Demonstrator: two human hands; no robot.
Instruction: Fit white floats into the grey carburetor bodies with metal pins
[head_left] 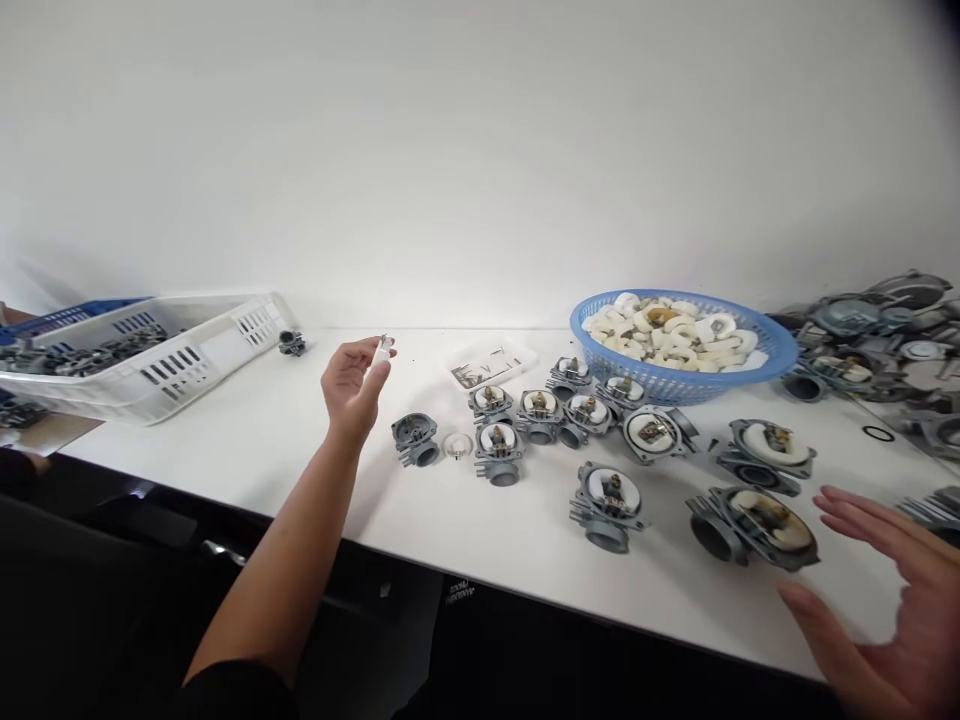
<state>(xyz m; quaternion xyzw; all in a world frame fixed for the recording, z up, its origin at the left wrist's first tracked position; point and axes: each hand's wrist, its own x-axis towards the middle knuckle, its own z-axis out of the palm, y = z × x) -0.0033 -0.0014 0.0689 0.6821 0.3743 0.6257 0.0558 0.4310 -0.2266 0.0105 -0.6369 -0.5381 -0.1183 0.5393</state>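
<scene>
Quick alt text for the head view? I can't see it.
The left hand pinches a small white piece over a white table; the right hand is open beside grey metal parts. A blue basket of whitish pieces stands behind them.

A workshop — metal carburetor bodies (415, 438) crowding a worktable (465, 520).

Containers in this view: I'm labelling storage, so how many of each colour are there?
Blue: 2 (round basket, partly hidden crate)
White: 2 (slotted crate, small shallow tray)
Total: 4
</scene>
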